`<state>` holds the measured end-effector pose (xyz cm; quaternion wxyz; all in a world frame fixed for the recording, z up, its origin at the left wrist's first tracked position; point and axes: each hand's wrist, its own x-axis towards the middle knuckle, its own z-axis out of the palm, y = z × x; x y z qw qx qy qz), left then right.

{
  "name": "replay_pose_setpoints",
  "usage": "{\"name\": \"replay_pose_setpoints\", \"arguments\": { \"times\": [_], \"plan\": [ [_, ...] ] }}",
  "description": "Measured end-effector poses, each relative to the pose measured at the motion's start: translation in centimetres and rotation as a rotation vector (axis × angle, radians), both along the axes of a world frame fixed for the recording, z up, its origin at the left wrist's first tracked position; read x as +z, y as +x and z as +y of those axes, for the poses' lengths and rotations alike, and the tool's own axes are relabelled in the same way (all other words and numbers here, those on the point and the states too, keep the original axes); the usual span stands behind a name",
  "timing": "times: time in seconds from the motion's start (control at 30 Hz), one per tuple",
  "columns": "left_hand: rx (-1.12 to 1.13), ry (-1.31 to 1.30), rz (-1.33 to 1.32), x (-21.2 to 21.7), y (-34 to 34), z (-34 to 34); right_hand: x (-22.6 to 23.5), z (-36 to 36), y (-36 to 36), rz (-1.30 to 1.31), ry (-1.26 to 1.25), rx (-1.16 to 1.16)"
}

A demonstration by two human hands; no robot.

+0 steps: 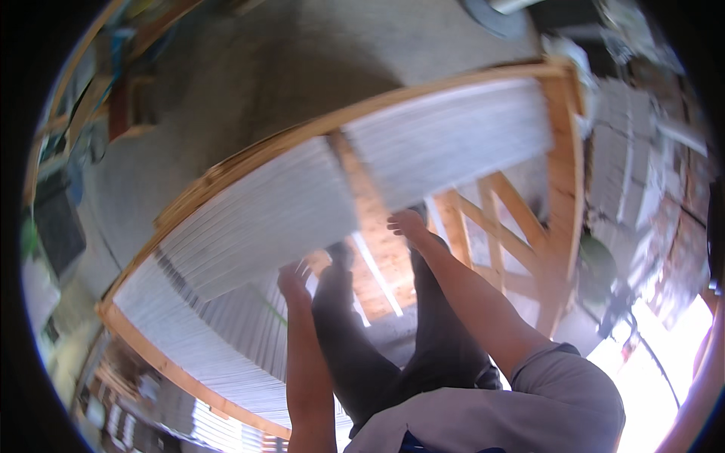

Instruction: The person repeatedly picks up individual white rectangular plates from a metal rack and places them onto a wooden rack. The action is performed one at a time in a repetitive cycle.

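Observation:
Stacked thin grey-white sheets or panels fill much of a large wooden crate (562, 151). One stack (257, 215) lies to the left and another stack (453, 132) to the far right, with a wooden plank (365, 181) showing between them. My left hand (293, 281) is over the near edge of the left stack, its fingers blurred but seemingly apart; I cannot tell whether it touches the sheets. Near the plank and the right stack's near corner, my right hand (408, 224) hangs with fingers loosely bent and apart, nothing visible in it.
My legs (351, 332) stand inside the crate's frame, above its slatted wooden base. Diagonal wooden braces (498, 226) run along the right side. Concrete floor (302, 60) lies beyond the crate. Stacked pale blocks or boxes (619, 151) stand at the right, and bright light comes from the lower right.

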<state>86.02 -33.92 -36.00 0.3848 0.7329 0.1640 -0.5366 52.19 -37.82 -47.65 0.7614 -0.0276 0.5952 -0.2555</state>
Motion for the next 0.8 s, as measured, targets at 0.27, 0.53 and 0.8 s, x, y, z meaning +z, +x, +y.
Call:
{"name": "replay_pose_setpoints", "arguments": {
  "times": [0.27, 0.53, 0.8],
  "plan": [
    [-0.285, -0.083, 0.049, 11.5, -7.8, -2.0, 18.2, 0.0, -8.8, 0.512, -0.399, 0.458],
    [-0.394, -0.038, -0.155, 18.6, -10.9, 6.5, 37.3, -2.5, -17.7, 0.769, -0.557, 0.615],
    [-0.174, 0.209, -0.128, 24.8, -15.7, 21.9, 42.5, 2.7, -26.7, 1.324, -0.706, 0.734]
  ]
}}
